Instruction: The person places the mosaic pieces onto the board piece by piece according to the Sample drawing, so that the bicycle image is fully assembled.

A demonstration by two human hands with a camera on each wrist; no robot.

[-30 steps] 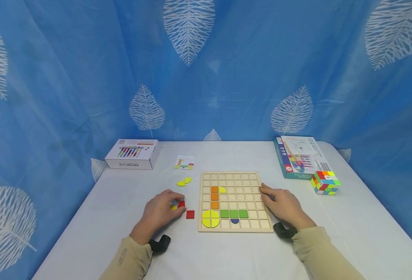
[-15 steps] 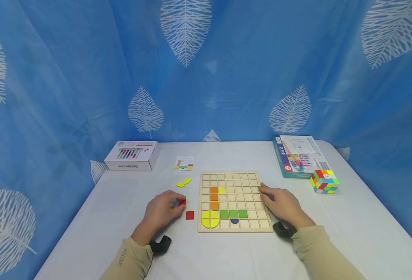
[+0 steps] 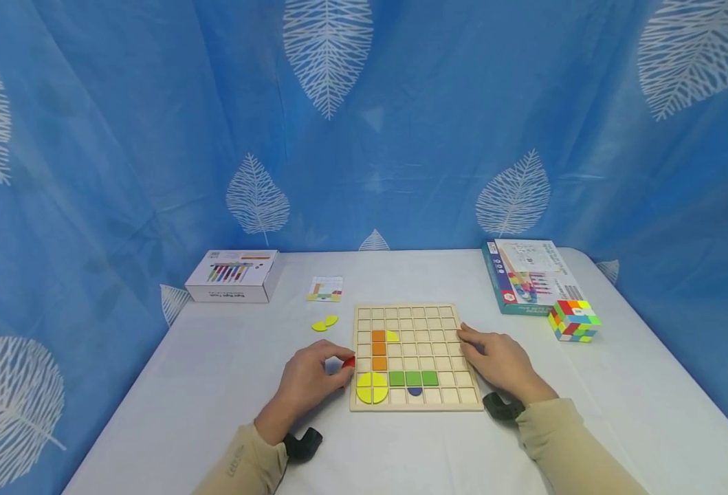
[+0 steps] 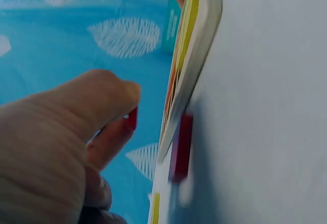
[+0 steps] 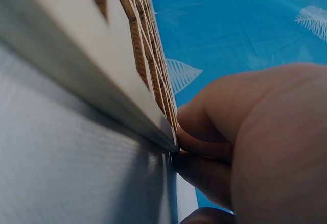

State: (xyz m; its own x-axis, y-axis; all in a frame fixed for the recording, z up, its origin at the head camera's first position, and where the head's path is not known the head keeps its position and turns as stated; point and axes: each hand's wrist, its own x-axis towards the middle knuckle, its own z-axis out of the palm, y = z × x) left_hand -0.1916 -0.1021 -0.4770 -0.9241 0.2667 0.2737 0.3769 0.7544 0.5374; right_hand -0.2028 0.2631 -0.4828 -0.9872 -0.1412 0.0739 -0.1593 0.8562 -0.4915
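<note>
My left hand (image 3: 310, 377) pinches a small red tile (image 4: 133, 118) between thumb and finger, right at the left edge of the wooden grid board (image 3: 416, 407). Below it, a red square tile (image 4: 181, 147) lies on the table against the board's side; the hand covers most of it in the head view. On the board are orange squares (image 3: 379, 348), green squares (image 3: 413, 379), a circle of yellow quarter tiles (image 3: 372, 388), a single yellow quarter (image 3: 392, 336) and a blue half-round tile (image 3: 414, 390). My right hand (image 3: 502, 361) holds the board's right edge with thumb and fingers.
Two yellow pieces (image 3: 324, 323) lie left of the board, and a pattern card (image 3: 324, 289) behind them. A white box (image 3: 232, 276) stands at the back left. At the back right are a flat game box (image 3: 527, 278) and a colourful puzzle cube (image 3: 574, 321).
My left hand has lifted the red tile from the table and carried it right, to the board's left edge. My right hand has stayed at the board.
</note>
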